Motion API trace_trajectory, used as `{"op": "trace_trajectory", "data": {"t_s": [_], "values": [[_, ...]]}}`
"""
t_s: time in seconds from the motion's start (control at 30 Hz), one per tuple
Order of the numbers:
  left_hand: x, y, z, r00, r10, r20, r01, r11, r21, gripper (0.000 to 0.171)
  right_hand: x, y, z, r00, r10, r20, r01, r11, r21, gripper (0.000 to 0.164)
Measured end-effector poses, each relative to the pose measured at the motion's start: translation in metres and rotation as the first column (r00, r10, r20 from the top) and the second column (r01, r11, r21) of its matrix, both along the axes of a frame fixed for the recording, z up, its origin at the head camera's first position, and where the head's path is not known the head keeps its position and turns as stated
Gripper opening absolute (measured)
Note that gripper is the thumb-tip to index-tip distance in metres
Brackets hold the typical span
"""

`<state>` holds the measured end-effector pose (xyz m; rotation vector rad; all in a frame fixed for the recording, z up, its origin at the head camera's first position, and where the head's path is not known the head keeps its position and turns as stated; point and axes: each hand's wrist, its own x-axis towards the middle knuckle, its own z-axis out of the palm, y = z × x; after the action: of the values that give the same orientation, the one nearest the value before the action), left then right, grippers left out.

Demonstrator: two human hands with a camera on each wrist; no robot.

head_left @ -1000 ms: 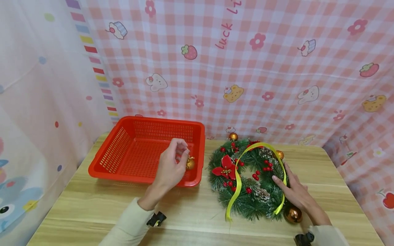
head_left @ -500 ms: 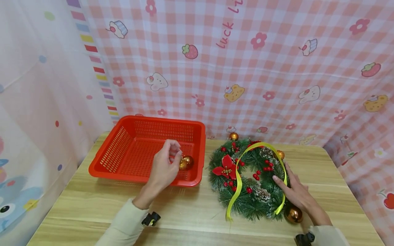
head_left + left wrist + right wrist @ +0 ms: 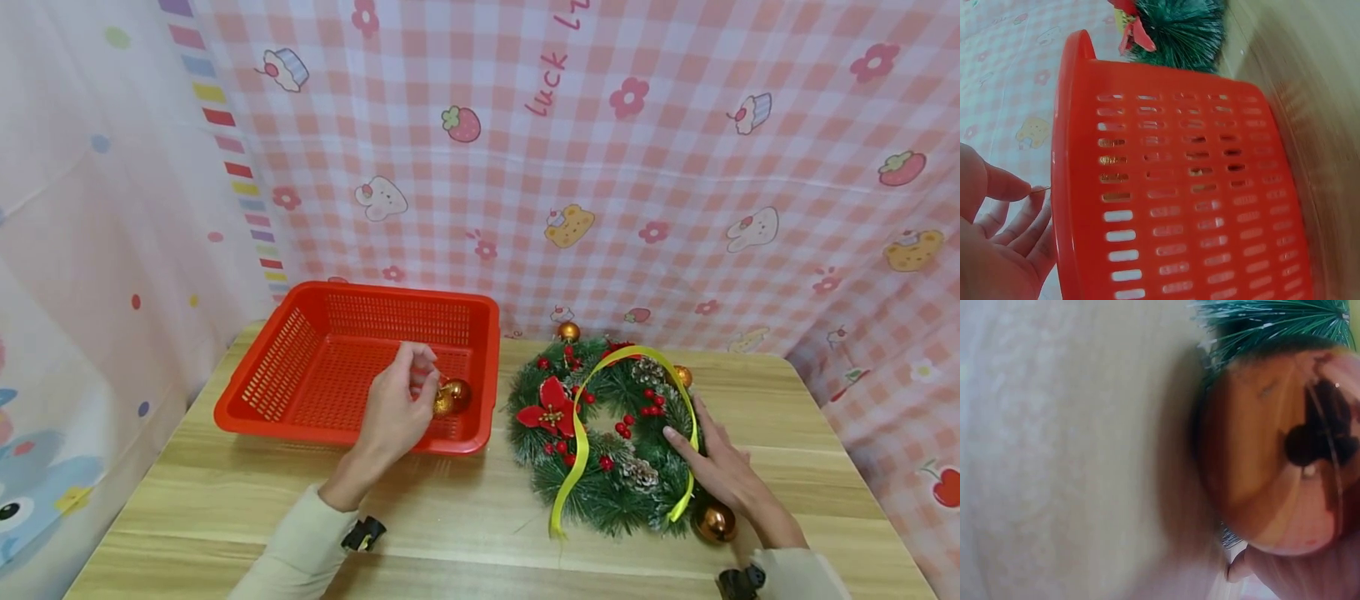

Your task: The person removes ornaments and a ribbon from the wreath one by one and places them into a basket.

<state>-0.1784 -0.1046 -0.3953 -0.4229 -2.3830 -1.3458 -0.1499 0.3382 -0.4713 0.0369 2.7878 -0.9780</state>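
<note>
Left hand [image 3: 393,408], center of head view: thumb and index finger pinched on a thin gold thread [image 3: 1040,189], other fingers loosely bent. Near the fingertips, inside the right end of the red basket [image 3: 352,435], are 2 gold baubles: a glittery bauble [image 3: 444,402] and a smooth bauble [image 3: 458,393]. The thread likely belongs to the glittery bauble; clearance from the basket floor cannot be told.

Right hand [image 3: 716,467], lower right: fingers mostly extended along the wreath's edge, no grip visible. Thumb crosses the yellow ribbon [image 3: 577,471]; over or under it is unclear.

Wreath [image 3: 618,504], right of center: flat on the tabletop [image 3: 457,533], with red flower [image 3: 552,408], berries and pinecones. Around it, 3 more baubles: top edge [image 3: 568,332], upper right [image 3: 682,377], and a large copper bauble [image 3: 716,523] at lower right, below the right hand.

Behind: pink checked cloth [image 3: 510,192].

Judgement: step in hand appears to be handling a bauble by its thread at the basket. Next move calls for keeping that pinch and lifting clear of the rim, right hand steadying the wreath.
</note>
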Motion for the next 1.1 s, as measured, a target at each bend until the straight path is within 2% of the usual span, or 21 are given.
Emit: {"op": "trace_trajectory", "data": {"t_s": [0.13, 0.23, 0.33, 0.43, 0.67, 0.8, 0.87, 0.93, 1.1], "values": [[0.0, -0.001, -0.002, 0.998, 0.013, -0.065, -0.023, 0.986, -0.165, 0.016, 0.0, 0.0, 0.0, 1.0, 0.001, -0.004, -0.001, 1.0, 0.001, 0.083], [0.001, -0.001, -0.003, 0.996, 0.018, -0.089, -0.044, 0.952, -0.302, 0.015, 0.0, 0.0, 0.0, 1.0, 0.001, 0.0, -0.001, 1.0, 0.001, 0.083], [0.001, -0.001, -0.003, 0.998, 0.026, -0.062, -0.048, 0.925, -0.378, 0.015, 0.0, 0.0, 0.0, 1.0, 0.0, 0.009, 0.0, 1.0, -0.003, 0.084], [0.001, 0.0, -0.003, 0.999, 0.036, -0.035, -0.047, 0.911, -0.41, 0.016, 0.0, 0.0, 0.0, 1.0, 0.0, 0.011, 0.0, 1.0, -0.006, 0.084], [0.004, 0.01, -0.004, 1.0, 0.02, 0.01, -0.015, 0.914, -0.404, 0.019, -0.001, 0.0, -0.001, 1.0, -0.001, 0.002, 0.001, 1.0, -0.005, 0.084], [0.008, 0.02, -0.01, 0.999, -0.018, 0.049, 0.036, 0.907, -0.419, 0.03, -0.001, 0.0, -0.001, 1.0, 0.0, -0.001, 0.0, 1.0, -0.003, 0.083], [0.009, 0.025, -0.014, 0.997, -0.039, 0.069, 0.066, 0.893, -0.446, 0.039, -0.001, 0.0, -0.001, 1.0, 0.001, 0.001, -0.001, 1.0, -0.003, 0.083], [0.01, 0.029, -0.019, 0.995, -0.055, 0.08, 0.087, 0.866, -0.492, 0.045, 0.0, 0.0, -0.001, 1.0, 0.001, 0.005, -0.001, 1.0, -0.004, 0.084], [0.011, 0.036, -0.028, 0.997, -0.05, 0.054, 0.073, 0.794, -0.603, 0.055, -0.002, 0.005, 0.002, 1.0, 0.018, 0.015, -0.018, 1.0, 0.001, 0.083]]}}
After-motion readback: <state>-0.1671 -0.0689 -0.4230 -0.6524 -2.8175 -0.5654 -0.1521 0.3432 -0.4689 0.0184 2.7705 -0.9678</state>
